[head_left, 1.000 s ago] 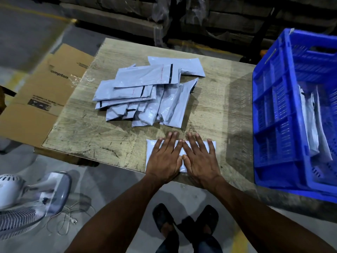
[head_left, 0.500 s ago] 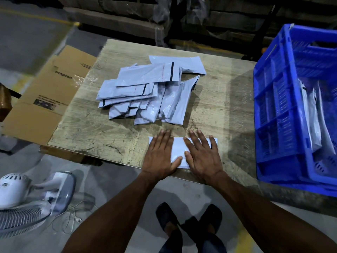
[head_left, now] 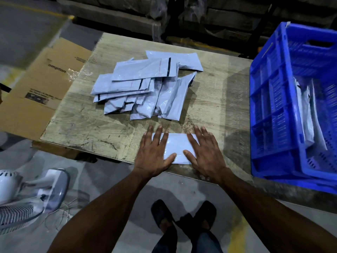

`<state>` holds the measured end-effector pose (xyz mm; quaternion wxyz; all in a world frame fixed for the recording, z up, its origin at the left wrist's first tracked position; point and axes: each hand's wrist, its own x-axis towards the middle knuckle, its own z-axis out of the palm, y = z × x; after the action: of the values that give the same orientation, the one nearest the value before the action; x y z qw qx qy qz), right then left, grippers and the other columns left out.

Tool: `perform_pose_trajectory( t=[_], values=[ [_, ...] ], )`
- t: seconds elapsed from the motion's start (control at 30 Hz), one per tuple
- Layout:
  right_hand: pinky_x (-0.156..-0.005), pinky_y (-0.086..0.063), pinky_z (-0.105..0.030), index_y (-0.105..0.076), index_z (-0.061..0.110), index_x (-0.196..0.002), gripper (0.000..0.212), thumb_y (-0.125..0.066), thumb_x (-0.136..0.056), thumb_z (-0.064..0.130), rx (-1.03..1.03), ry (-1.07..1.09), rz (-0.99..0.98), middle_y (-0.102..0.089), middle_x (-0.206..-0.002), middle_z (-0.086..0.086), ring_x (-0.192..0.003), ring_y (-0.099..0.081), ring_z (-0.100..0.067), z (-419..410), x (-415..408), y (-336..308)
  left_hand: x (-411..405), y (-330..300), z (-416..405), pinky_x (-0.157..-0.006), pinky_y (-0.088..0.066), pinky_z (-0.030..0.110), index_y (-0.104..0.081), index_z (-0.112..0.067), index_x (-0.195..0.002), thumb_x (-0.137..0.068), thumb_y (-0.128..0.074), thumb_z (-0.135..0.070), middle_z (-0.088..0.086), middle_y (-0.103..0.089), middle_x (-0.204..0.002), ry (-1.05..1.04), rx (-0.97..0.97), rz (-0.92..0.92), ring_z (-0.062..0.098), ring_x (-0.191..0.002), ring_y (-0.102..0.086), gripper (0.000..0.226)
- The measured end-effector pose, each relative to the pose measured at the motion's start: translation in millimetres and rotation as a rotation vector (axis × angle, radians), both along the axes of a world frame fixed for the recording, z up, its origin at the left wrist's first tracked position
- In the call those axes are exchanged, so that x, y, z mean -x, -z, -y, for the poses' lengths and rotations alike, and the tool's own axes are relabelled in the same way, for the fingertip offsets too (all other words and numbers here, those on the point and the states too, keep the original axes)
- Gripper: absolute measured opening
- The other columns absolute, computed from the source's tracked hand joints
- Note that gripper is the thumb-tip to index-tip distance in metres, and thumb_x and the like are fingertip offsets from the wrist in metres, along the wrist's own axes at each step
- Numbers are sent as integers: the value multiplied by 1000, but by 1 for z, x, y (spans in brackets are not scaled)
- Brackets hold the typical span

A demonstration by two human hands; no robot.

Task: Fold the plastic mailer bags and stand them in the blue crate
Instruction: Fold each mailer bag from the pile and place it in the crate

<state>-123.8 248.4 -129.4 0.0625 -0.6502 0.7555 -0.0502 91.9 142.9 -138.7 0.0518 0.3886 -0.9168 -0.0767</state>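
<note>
A folded white mailer bag (head_left: 177, 147) lies flat at the near edge of the wooden table (head_left: 218, 106). My left hand (head_left: 154, 152) presses its left end with straight fingers, and my right hand (head_left: 205, 152) presses its right end the same way. A loose pile of several grey mailer bags (head_left: 145, 86) lies in the middle of the table beyond my hands. At the right stands the blue crate (head_left: 269, 114), with a few folded bags (head_left: 308, 115) upright inside it.
A flattened cardboard box (head_left: 43, 84) lies to the left of the table. A white fan (head_left: 27, 196) lies on the floor at lower left. My feet (head_left: 182, 214) show below the table edge. Dark wrapped pallets (head_left: 127, 13) run along the far side.
My hands have slid apart along the folded bag, from side by side at its middle to its two ends, uncovering the middle.
</note>
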Motion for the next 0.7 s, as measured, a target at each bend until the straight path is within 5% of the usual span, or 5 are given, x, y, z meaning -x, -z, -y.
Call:
perform_pose_trajectory(
  t=[0.3, 0.37, 0.5, 0.7],
  values=[
    [-123, -11, -55, -30, 21, -158, 75, -11, -101, 65, -26, -8, 66, -17, -168, -6, -155, -9, -29, 2, 3, -8, -1, -15, 3, -123, -8, 64, -25, -17, -163, -100, -25, -63, 12, -15, -171, 39, 2, 47, 39, -158, -7, 78],
    [-122, -13, -58, -40, 14, -153, 65, -19, -105, 53, 51, 7, 5, -31, -163, -8, -154, -19, -29, 5, 0, -15, 6, -24, 5, -124, -6, 62, -32, -8, -159, -105, -21, -53, 16, -26, -167, 68, 91, 60, 35, -157, -17, 72],
    [-122, -20, -48, -49, 6, -146, 52, -31, -105, 33, 150, -122, -3, -45, -155, -11, -147, -36, -23, 12, -17, -11, 38, -20, -12, -117, -28, 42, -63, 4, -134, -94, -35, -21, 20, -64, -137, 181, 108, -118, 33, -132, -59, 54],
    [-122, -23, -47, -45, 10, -150, 54, -29, -106, 37, 115, -84, -47, -39, -159, -5, -150, -31, -18, 9, -25, -3, 40, -6, -20, -121, -29, 40, -57, 1, -141, -97, -37, -15, 15, -59, -144, 107, 29, -243, 29, -137, -53, 51]
  ],
)
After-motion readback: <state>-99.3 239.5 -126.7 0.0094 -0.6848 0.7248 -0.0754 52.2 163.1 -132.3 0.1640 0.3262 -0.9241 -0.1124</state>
